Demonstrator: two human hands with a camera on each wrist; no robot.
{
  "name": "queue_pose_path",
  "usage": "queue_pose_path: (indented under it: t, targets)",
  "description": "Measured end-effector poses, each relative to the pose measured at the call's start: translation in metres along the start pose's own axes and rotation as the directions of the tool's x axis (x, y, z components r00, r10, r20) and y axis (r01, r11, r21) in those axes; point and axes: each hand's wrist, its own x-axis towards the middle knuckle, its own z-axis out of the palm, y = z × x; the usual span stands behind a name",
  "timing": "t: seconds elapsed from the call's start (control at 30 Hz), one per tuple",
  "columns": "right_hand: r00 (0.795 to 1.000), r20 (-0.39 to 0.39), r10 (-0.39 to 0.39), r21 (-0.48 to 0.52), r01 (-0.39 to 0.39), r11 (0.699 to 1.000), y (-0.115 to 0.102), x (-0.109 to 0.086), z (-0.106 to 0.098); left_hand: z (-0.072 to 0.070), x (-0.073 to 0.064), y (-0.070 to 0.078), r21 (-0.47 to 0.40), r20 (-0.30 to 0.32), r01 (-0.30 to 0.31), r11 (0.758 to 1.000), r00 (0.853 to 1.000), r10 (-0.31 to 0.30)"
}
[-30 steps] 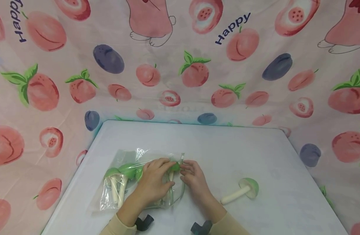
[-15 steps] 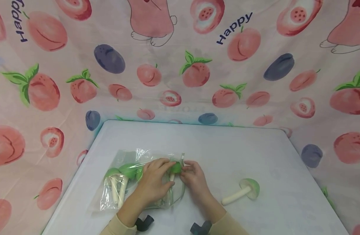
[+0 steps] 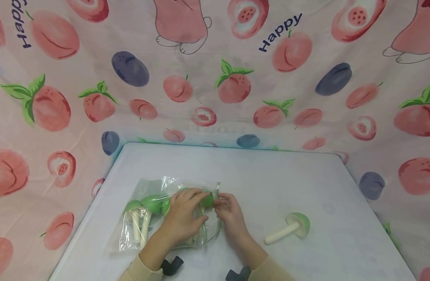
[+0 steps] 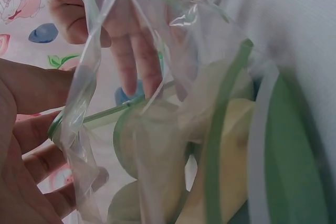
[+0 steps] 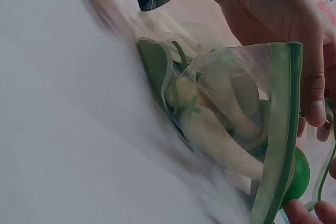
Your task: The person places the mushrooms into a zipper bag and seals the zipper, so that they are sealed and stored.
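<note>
A clear zip-lock bag (image 3: 144, 187) with a green seal strip (image 5: 286, 129) lies on its side, holding several toy mushrooms (image 3: 153, 203) with green caps and cream stems. My left hand (image 3: 185, 214) lies over the bag and grips its mouth; in the left wrist view, its thumb and fingers curl round the plastic edge. At the opening is my right hand (image 3: 230, 210). Its fingertips (image 5: 302, 213) touch a green mushroom cap (image 5: 300, 177) at the bag's mouth, and two of its fingers show straight behind the plastic in the left wrist view.
One more toy mushroom (image 3: 288, 228) lies on the white table (image 3: 271, 175) to the right of my right hand. A fruit-print cloth (image 3: 201, 70) hangs behind the table and at its sides. A black wrist mount (image 3: 172, 265) sits at my left sleeve.
My right hand has shifted slightly left, and the green cap at the bag's mouth has moved left with it. My left hand and the bag stay nearly in place.
</note>
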Motion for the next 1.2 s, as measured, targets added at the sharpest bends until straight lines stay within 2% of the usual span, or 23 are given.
queue_pose_path:
  t: [0.3, 0.73, 1.03, 1.2]
  targets:
    - [0.998, 0.055, -0.010, -0.035, 0.011, 0.999, -0.0036, -0.0011, 0.0002, 0.0005, 0.0003, 0.0003, 0.017, -0.006, 0.004, 1.000, 1.000, -0.004]
    - [0.999, 0.054, 0.008, 0.047, -0.011, 0.999, 0.0009, 0.0025, -0.0014, -0.0006, -0.0004, 0.0005, 0.011, -0.001, 0.005, 1.000, 1.000, -0.005]
    - [0.990, 0.140, 0.007, 0.030, -0.011, 1.000, -0.0046, 0.0021, -0.0010, 0.0004, 0.0002, 0.0004, 0.014, 0.007, 0.014, 1.000, 1.000, -0.014]
    - [0.989, 0.145, 0.006, 0.036, -0.011, 0.999, -0.0025, 0.0030, -0.0015, 0.0013, 0.0003, -0.0001, 0.002, 0.012, 0.020, 1.000, 1.000, -0.020]
